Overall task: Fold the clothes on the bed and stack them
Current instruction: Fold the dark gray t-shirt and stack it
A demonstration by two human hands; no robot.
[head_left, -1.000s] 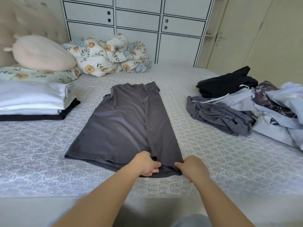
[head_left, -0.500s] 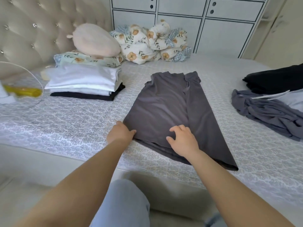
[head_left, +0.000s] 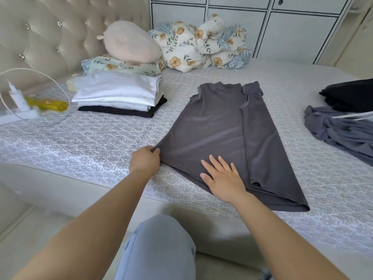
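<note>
Folding: grey shirt (head_left: 228, 134) mid-fold, laid flat centre of the bed (head_left: 101, 142), right side already turned in lengthwise.
Left hand (head_left: 144, 159): pinching the shirt's near-left hem corner, fingers curled on the cloth.
Right hand (head_left: 223, 176): flat, fingers straight, pressing the near hem down; grasping nothing.
Done: folded stack (head_left: 119, 96), white pieces over a black one, far left by the pillows (head_left: 129, 55).
Left: this shirt needs its left side folded in, then halving and stacking; rumpled grey garment (head_left: 341, 130) and black garment (head_left: 351, 93) wait at the right edge.
Progress: roughly midway, my estimate.
Change vs 0.5 s ago: right hand has flattened from curled; left hand has moved from resting beside the corner to gripping it. Shirt position unchanged.
</note>
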